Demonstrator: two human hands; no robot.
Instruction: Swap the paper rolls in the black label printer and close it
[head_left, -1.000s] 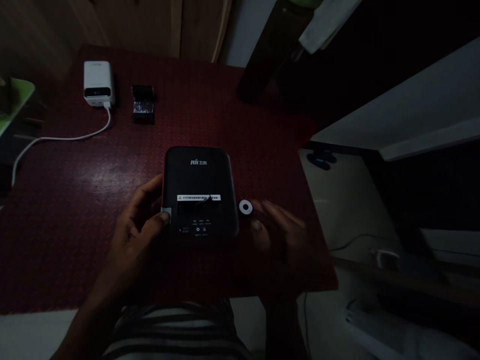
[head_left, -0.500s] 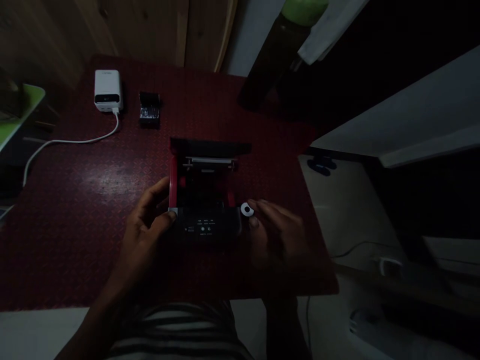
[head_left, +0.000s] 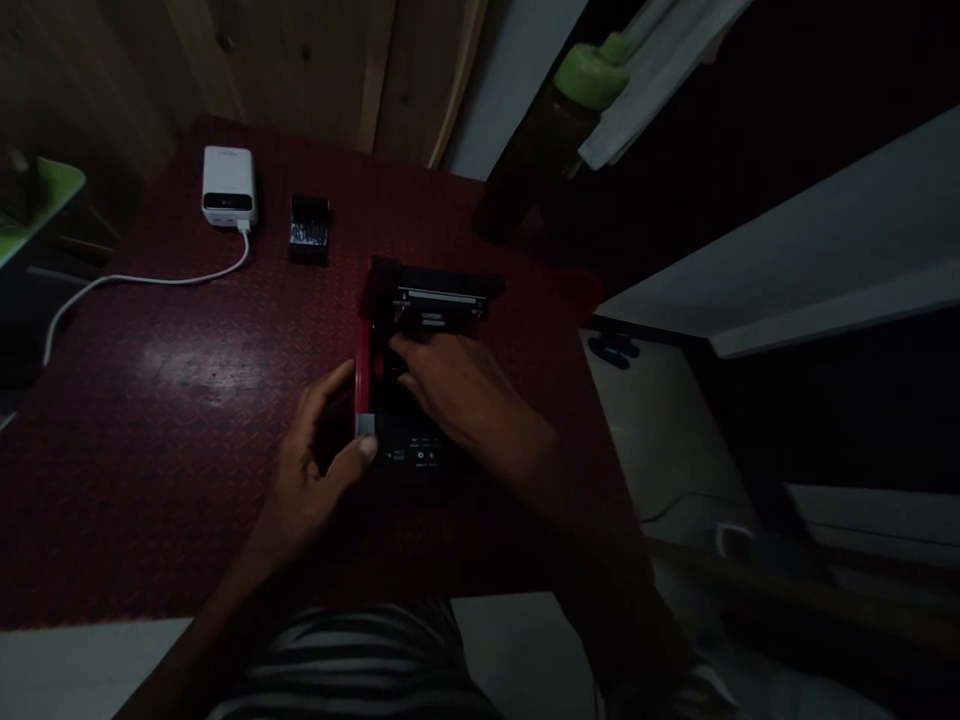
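Note:
A small red and black thermal printer (head_left: 362,375) rests on the table with its lid (head_left: 450,285) raised. My left hand (head_left: 311,460) is closed on its left side, with the thumb on the grey front corner and the fingers along the red wall. Reaching in from the right, my right hand (head_left: 457,385) has its fingertips down inside the open compartment, bent together. Whatever those fingers hold is hidden by the hand and the dark. Small white markings and buttons (head_left: 422,455) show on the black front panel.
Behind lies a white power bank (head_left: 229,185) with a white cable (head_left: 180,278) running off left. A small black object (head_left: 309,228) with a shiny face is beside it. A dark bottle with a green cap (head_left: 592,78) stands at the back right of the red table (head_left: 187,480).
My right hand has moved left from beside the printer into its compartment. The white roll with a dark core, earlier at those fingertips, is out of sight. My left hand stays on the printer.

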